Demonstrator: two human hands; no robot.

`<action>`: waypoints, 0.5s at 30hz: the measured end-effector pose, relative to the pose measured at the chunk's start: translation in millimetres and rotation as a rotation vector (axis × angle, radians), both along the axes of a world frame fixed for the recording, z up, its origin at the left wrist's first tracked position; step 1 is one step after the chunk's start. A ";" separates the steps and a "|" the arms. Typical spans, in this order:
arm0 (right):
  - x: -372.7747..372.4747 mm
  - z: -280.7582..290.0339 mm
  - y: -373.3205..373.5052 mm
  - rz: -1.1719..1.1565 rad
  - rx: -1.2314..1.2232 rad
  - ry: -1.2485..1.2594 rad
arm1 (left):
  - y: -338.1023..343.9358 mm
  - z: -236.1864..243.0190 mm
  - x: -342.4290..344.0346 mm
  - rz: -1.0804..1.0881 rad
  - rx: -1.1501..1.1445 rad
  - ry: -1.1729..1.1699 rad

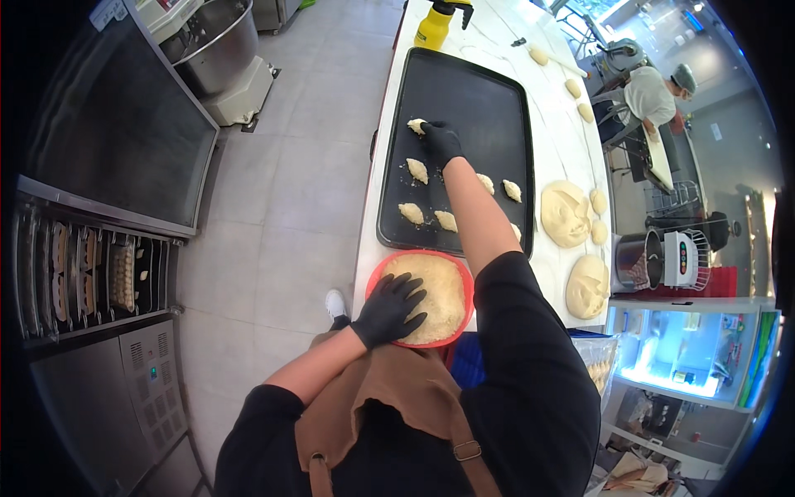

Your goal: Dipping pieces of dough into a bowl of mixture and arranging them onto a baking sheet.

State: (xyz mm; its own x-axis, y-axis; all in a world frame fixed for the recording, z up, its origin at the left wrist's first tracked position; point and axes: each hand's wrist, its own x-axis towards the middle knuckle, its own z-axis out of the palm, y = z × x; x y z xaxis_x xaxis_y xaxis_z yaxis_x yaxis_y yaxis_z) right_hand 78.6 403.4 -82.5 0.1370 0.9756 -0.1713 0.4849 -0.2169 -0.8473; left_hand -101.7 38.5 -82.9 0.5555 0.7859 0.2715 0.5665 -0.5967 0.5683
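My black-gloved right hand (439, 141) has its fingers closed on a small crumb-coated dough piece (416, 126) at the upper left of a black baking tray (505, 108). Several similar pointed pieces (417, 171) lie lower on the tray, partly hidden by my forearm. My black-gloved left hand (389, 309) rests with spread fingers on pale crumbs (431, 273) in a red round bowl (466, 300) at the counter's front edge.
Smooth dough mounds (566, 214) and smaller balls (574, 89) line the white counter's right side; a yellow sprayer (431, 29) stands beyond the tray. A co-worker (650, 103) bends at another surface. At left are a mixer (236, 91) and tray rack (103, 273).
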 end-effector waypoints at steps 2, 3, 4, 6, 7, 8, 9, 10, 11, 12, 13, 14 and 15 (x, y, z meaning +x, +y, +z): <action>-10.5 -4.0 1.3 -0.007 0.019 -0.186 | 0.5 -1.0 -2.1 -0.016 -0.003 -0.023; -15.2 -5.5 1.4 -0.010 0.029 -0.278 | -0.1 -1.2 -3.7 -0.024 -0.004 -0.034; -16.5 -9.3 3.9 -0.016 0.029 -0.282 | 0.6 -1.6 -4.7 -0.029 -0.003 -0.037; -16.3 -18.5 4.5 0.065 0.135 -0.338 | -0.9 -1.0 -5.7 -0.045 -0.002 -0.038; -14.0 -23.2 4.0 0.103 0.187 -0.366 | -1.9 -0.5 -5.9 -0.056 -0.001 -0.038; -10.4 -27.5 3.4 0.137 0.237 -0.394 | -2.4 -0.4 -6.3 -0.071 -0.001 -0.037; -13.0 -26.7 1.1 0.138 0.232 -0.410 | -3.4 -1.9 -8.1 -0.087 -0.008 -0.036; -11.9 -23.4 -0.3 0.127 0.227 -0.429 | -2.4 -2.5 -8.7 -0.076 0.001 -0.022; 2.3 -22.9 -2.2 0.094 0.231 -0.378 | 1.0 -1.7 -5.1 -0.087 0.016 -0.013; 16.2 -24.8 -7.8 0.049 0.299 -0.350 | 5.2 -0.9 0.8 -0.112 0.032 -0.006; 16.9 -18.5 -19.3 0.003 0.357 -0.321 | 5.2 -1.3 6.0 -0.139 0.037 0.004; -12.7 21.1 -36.5 0.048 0.165 -0.209 | 2.5 -12.5 0.4 -0.118 0.017 0.035; -2.4 27.1 -43.2 -0.043 0.235 -0.317 | 4.0 -22.7 3.9 -0.165 0.010 0.045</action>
State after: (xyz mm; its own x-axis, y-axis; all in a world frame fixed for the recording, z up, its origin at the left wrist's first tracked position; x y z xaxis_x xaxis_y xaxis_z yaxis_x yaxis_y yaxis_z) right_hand 76.3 360.2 -55.4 0.1886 0.9755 0.1131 0.7252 -0.0607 -0.6858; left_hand -97.8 42.5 -105.6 0.6886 0.6804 0.2507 0.4851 -0.6892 0.5382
